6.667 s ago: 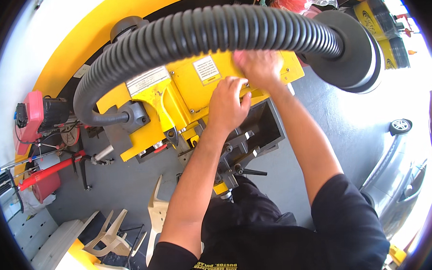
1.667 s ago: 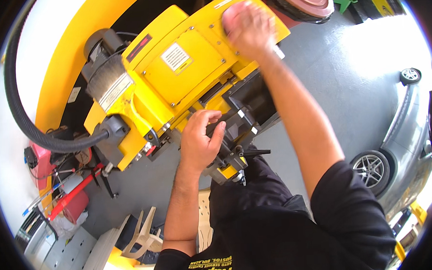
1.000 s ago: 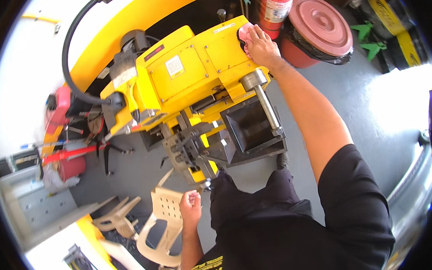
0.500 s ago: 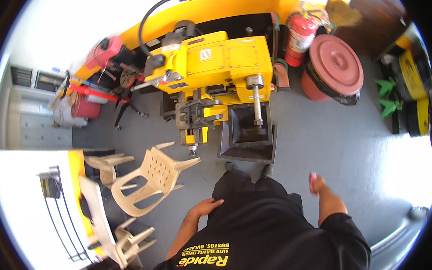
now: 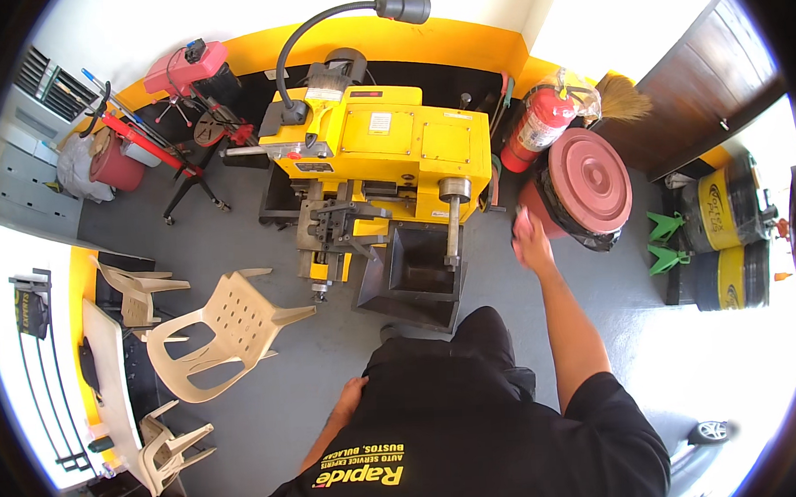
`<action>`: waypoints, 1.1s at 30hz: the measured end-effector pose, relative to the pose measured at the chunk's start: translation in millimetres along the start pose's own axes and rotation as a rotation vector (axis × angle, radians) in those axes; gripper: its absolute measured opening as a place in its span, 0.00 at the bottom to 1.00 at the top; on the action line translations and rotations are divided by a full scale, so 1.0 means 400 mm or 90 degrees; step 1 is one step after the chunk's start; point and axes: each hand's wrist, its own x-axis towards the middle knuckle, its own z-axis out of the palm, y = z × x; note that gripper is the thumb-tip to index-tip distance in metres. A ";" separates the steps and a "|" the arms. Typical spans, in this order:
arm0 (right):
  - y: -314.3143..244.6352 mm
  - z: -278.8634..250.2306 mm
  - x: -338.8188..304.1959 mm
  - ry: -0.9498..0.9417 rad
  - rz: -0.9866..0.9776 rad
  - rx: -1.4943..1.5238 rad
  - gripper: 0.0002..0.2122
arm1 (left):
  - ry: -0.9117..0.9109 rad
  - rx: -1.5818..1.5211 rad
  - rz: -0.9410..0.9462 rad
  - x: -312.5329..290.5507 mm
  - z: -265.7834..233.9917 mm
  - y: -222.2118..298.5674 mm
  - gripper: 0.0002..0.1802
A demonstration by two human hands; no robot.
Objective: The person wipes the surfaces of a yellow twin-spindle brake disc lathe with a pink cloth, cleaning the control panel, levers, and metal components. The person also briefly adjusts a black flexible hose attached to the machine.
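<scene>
My right hand [image 5: 533,250] reaches forward and is closed on a small pink thing [image 5: 525,220] that looks like a folded cloth. In the picture it overlaps the near left side of the lidded reddish bin [image 5: 549,208]; I cannot tell whether they touch. My left hand [image 5: 353,394] hangs low beside my black shirt, holding nothing that shows, its fingers loosely extended and partly hidden. Ahead stands a yellow workshop machine [image 5: 385,147] with a metal spindle [image 5: 454,233], black lamp [image 5: 403,8] and dark metal tray [image 5: 409,288].
Beige plastic chairs [image 5: 228,318] stand at the left near a white table [image 5: 110,376]. A red fire extinguisher [image 5: 539,127] is behind the bin, with a broom [image 5: 624,101] nearby. Yellow-and-black drums [image 5: 725,208] and green stands [image 5: 667,243] are at the right. A red stand [image 5: 158,143] is far left.
My right hand has swung forward from my side toward the bin, carrying the pink cloth. My left hand has drawn back along my side. The view has shifted toward the right.
</scene>
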 end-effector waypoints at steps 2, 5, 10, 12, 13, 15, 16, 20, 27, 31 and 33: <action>-0.109 0.022 0.163 0.155 -0.285 -0.110 0.30 | 0.055 -0.168 0.002 0.046 0.049 0.067 0.20; -0.343 0.077 0.307 0.054 -0.366 -0.256 0.33 | 0.118 -0.321 -0.053 0.118 0.060 0.151 0.18; -0.246 0.294 0.492 -0.062 -0.571 -0.547 0.36 | 0.340 -0.366 -0.089 0.178 0.103 0.344 0.16; -0.285 0.305 0.533 -0.147 -0.588 -0.480 0.37 | 0.450 -0.401 -0.073 0.124 0.210 0.330 0.17; -0.297 0.315 0.579 -0.170 -0.621 -0.495 0.36 | 0.433 -0.407 -0.115 0.098 0.285 0.343 0.17; -0.339 0.347 0.668 -0.199 -0.617 -0.483 0.35 | 0.314 -0.374 -0.214 0.033 0.464 0.352 0.18; -0.370 0.364 0.714 -0.204 -0.618 -0.476 0.34 | 0.215 -0.332 -0.259 0.011 0.537 0.349 0.18; -0.413 0.428 0.785 -0.181 -0.641 -0.449 0.32 | 0.121 -0.005 -0.264 -0.083 0.732 0.455 0.16; -0.255 0.199 0.624 -0.298 -0.883 -0.278 0.31 | 0.200 -0.159 -0.198 -0.116 0.972 0.451 0.12; -0.173 0.079 0.676 -0.262 -0.836 -0.358 0.31 | 0.332 -0.519 -0.298 -0.024 1.074 0.524 0.12; -0.194 0.054 0.729 -0.231 -0.815 -0.392 0.31 | 0.331 -0.531 -0.280 -0.024 1.130 0.541 0.12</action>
